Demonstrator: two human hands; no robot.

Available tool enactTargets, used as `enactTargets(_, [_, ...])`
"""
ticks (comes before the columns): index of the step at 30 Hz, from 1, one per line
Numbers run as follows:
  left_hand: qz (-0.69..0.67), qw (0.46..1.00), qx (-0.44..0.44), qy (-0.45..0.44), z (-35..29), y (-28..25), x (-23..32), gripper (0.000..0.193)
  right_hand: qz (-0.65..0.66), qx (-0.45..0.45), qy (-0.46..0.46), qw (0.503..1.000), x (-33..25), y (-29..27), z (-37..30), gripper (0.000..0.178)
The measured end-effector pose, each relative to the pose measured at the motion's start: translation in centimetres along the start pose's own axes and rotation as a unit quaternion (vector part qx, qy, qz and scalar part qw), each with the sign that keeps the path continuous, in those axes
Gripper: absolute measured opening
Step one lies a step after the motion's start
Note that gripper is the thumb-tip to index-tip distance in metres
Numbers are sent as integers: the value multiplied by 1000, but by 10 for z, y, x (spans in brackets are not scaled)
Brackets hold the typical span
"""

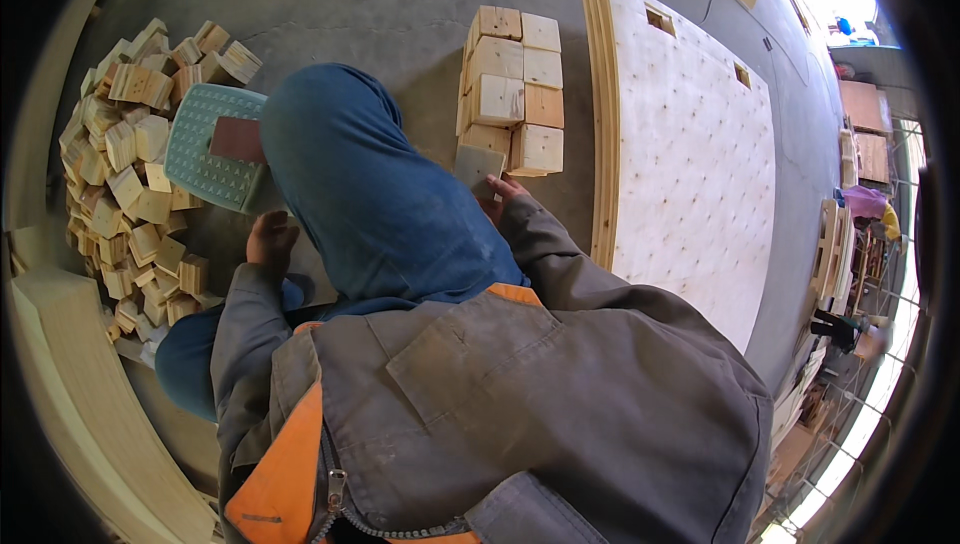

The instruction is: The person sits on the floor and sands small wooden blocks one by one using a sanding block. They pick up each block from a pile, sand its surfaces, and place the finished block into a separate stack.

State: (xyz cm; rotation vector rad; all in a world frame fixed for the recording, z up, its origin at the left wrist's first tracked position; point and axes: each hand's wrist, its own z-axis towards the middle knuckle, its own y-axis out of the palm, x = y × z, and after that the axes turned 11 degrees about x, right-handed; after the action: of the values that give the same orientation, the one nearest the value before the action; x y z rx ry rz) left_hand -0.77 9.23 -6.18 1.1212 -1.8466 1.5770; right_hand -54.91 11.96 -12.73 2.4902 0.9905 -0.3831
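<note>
My right hand is closed on a wooden block at the near end of a neat stack of wooden blocks. Its thumb lies against the block's edge, and the other fingers are partly hidden. The stack stands on the floor to the right of my bent knee. On the other side of that leg, my left hand hangs with loosely bent fingers and nothing visible in it. Closest to it is a pale green plastic stool with a dark red-brown flat piece on top.
A large loose heap of wooden blocks lies left of and behind the stool. Thick plywood sheets are stacked at right, just past the block stack. A long pale timber beam runs along the lower left. Boards and shelving line the far right.
</note>
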Motion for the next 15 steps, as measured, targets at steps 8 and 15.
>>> enactTargets(8, [-14, 998, -33, -43, 8, 11, -8, 49, 110, 91, -69, 987, 5, -28, 32, 48])
enactTargets(15, [4, 998, -62, -32, 8, 16, -16, 47, 69, 85, -19, 994, 2, -14, 29, 53])
